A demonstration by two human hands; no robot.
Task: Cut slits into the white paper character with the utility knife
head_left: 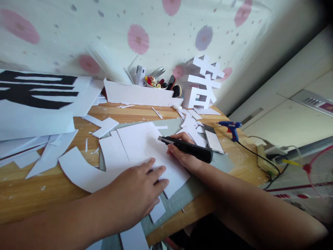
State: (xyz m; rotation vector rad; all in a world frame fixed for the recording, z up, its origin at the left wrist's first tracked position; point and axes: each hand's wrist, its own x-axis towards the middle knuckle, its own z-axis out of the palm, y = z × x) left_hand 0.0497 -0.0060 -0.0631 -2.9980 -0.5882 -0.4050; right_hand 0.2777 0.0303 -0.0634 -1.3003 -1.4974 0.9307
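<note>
A wooden table (31, 194) — strewn with white scraps (105, 127) — carries a grey-green cutting mat (192, 194), a long white box (137, 95) and a blue glue gun (231, 128)

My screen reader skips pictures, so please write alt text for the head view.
The right-hand grip holds a black craft knife over white sheets; the left-hand grip rests on them. Nearby are white scraps, a blue glue gun and a standing white character.

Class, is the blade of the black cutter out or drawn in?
Out: the pale blade shows beyond the front end of the black cutter, held in the right hand.
</note>
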